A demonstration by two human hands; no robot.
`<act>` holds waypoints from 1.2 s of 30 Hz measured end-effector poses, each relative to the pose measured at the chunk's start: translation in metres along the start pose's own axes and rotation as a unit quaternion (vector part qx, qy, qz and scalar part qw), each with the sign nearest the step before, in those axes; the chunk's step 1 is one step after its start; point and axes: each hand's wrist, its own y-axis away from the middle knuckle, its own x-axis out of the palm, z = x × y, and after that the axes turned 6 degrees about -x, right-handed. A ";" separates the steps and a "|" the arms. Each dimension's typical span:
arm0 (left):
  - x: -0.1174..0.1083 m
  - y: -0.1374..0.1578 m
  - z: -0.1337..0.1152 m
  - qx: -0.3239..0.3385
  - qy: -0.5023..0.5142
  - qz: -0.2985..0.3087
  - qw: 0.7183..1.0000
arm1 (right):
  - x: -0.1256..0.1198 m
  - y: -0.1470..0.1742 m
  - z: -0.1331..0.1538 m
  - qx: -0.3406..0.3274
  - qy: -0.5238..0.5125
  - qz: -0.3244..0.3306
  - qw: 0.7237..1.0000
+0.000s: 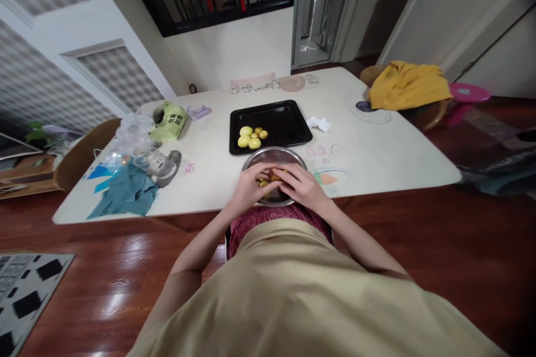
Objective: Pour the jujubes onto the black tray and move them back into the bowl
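Both my hands meet over a metal bowl at the table's near edge. My left hand is curled, its fingertips closed on a brownish, potato-like piece. From the other side, my right hand has its fingers bent over the same piece. More yellow-brown potatoes show in the bowl beneath, partly hidden by my fingers. Just beyond the bowl is a black tray. Several pale yellow, smooth potatoes and smaller brownish ones lie at its left end.
On the table's left are a teal cloth, a clear plastic bag, a grey strapped item and a green tissue pack. A crumpled white tissue lies right of the tray. Yellow cloth drapes a chair at the right end.
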 end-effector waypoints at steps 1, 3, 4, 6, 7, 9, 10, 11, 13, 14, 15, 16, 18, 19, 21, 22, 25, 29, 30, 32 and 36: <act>0.000 0.001 0.002 -0.001 -0.001 0.004 1.000 | 0.000 -0.002 0.001 0.015 -0.012 0.006 1.000; -0.003 0.003 0.007 0.007 -0.031 0.006 0.999 | 0.000 -0.005 0.002 0.050 -0.042 0.015 0.998; -0.004 0.004 0.009 0.014 -0.051 0.003 0.999 | 0.001 -0.007 0.002 0.065 -0.059 0.020 0.996; -0.008 0.007 0.015 0.027 -0.083 -0.012 0.996 | 0.002 -0.009 0.000 0.087 -0.087 0.037 0.992; -0.010 0.009 0.017 0.031 -0.092 -0.021 0.995 | 0.003 -0.010 -0.001 0.096 -0.098 0.048 0.989; -0.012 0.013 0.022 0.032 -0.103 -0.030 0.994 | 0.006 -0.011 -0.005 0.110 -0.112 0.072 0.985; -0.012 0.015 0.024 0.032 -0.109 -0.029 0.993 | 0.007 -0.011 -0.006 0.116 -0.115 0.086 0.983; -0.012 0.016 0.026 0.034 -0.114 -0.026 0.993 | 0.007 -0.011 -0.008 0.122 -0.116 0.099 0.981; -0.011 0.017 0.029 0.044 -0.122 -0.014 0.992 | 0.009 -0.011 -0.010 0.132 -0.115 0.124 0.977; -0.010 0.017 0.030 0.050 -0.122 -0.007 0.991 | 0.010 -0.012 -0.011 0.138 -0.113 0.135 0.975; -0.009 0.017 0.030 0.055 -0.120 -0.002 0.991 | 0.010 -0.012 -0.011 0.142 -0.111 0.144 0.973; -0.009 0.017 0.030 0.058 -0.117 0.002 0.991 | 0.011 -0.013 -0.011 0.145 -0.109 0.151 0.972; -0.008 0.016 0.030 0.055 -0.108 0.007 0.993 | 0.012 -0.015 -0.012 0.151 -0.106 0.166 0.969; -0.008 0.015 0.030 0.051 -0.104 0.010 0.993 | 0.012 -0.017 -0.012 0.155 -0.104 0.174 0.967; -0.009 0.015 0.030 0.041 -0.099 0.015 0.994 | 0.013 -0.019 -0.012 0.163 -0.097 0.191 0.963; -0.010 0.015 0.031 0.037 -0.098 0.017 0.994 | 0.014 -0.020 -0.012 0.166 -0.092 0.197 0.962; -0.010 0.016 0.033 0.027 -0.101 0.027 0.994 | 0.017 -0.022 -0.011 0.175 -0.076 0.211 0.959; -0.010 0.016 0.035 0.019 -0.105 0.037 0.994 | 0.021 -0.021 -0.013 0.177 -0.073 0.215 0.958; -0.010 0.016 0.036 0.018 -0.105 0.038 0.994 | 0.022 -0.021 -0.013 0.176 -0.076 0.210 0.959; -0.010 0.016 0.036 0.019 -0.106 0.041 0.993 | 0.021 -0.019 -0.015 0.174 -0.082 0.192 0.962; -0.010 0.016 0.035 0.021 -0.113 0.044 0.992 | 0.010 -0.014 -0.020 0.159 -0.090 0.128 0.975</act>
